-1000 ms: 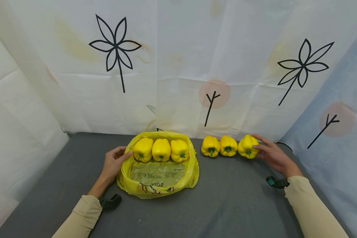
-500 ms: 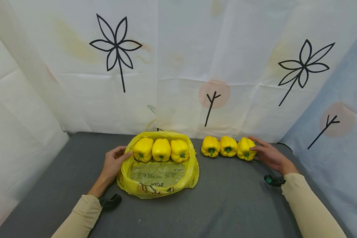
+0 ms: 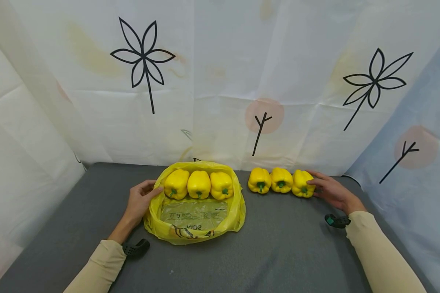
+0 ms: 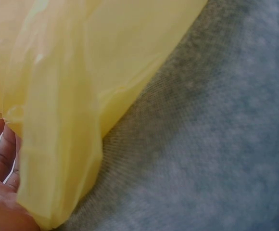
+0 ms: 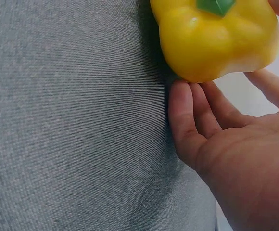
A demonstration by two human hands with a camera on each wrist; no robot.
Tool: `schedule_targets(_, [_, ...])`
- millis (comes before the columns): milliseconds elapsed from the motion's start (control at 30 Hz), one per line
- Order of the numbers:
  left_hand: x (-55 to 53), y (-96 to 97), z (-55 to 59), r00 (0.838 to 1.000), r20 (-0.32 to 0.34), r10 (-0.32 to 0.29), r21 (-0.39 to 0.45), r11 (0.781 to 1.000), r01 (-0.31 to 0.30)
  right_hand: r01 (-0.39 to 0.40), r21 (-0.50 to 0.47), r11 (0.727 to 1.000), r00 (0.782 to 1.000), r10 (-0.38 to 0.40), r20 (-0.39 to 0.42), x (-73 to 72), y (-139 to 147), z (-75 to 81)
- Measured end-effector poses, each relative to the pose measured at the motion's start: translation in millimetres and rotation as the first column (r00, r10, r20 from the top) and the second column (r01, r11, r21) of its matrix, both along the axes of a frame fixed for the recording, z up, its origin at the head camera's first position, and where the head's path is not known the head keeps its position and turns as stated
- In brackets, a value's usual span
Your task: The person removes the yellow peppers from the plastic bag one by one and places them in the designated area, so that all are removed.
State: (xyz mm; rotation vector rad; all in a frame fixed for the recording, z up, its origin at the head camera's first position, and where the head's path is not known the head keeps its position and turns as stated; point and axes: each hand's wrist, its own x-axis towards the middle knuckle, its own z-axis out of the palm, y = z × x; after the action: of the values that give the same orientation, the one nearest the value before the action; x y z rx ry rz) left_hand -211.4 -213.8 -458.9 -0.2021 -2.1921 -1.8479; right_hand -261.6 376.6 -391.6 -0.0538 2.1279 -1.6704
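Note:
A yellow plastic bag (image 3: 236,215) lies on the grey table, its mouth spread wide and rim rolled outward. Inside, three yellow bell peppers (image 3: 199,184) sit in a row along the far side. My left hand (image 3: 139,200) holds the bag's left rim; in the left wrist view the bag's film (image 4: 62,120) hides part of the fingers. To the right, three more peppers (image 3: 259,180) stand in a line on the table. Around the rightmost bell pepper (image 3: 302,184) are the thumb and fingers of my right hand (image 3: 333,193), fingertips against its side in the right wrist view.
The grey table (image 3: 271,252) runs up to a patterned fabric backdrop (image 3: 220,81), close behind the bag and peppers. More fabric (image 3: 425,171) hangs at the right. Dark straps (image 3: 337,221) sit on both wrists.
The right hand and its bell pepper have moved slightly left and down, bringing the pepper nearer its neighbours; over the last half second they barely shift. The left hand and bag stay put.

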Motion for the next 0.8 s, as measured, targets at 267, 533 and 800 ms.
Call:
schedule_targets(267, [-0.4,0.1,-1.9,1.000,0.007,-0.006,0.004,1.000,0.006,0.001,-0.006,1.000,1.000,-0.001,0.009,-1.8,0.8,-1.1])
schedule_targets(533, [-0.7,-0.3,-1.3,1.000,0.009,-0.008,0.004,1.000,0.008,-0.004,0.021,1.000,1.000,0.004,-0.009,-2.8,2.8,-5.3])
schedule_targets(800, [0.0,0.4,0.9,1.000,0.018,-0.012,0.017,1.000,0.012,-0.024,0.056,0.998,0.999,0.025,-0.030,-3.7,2.2,-5.1])
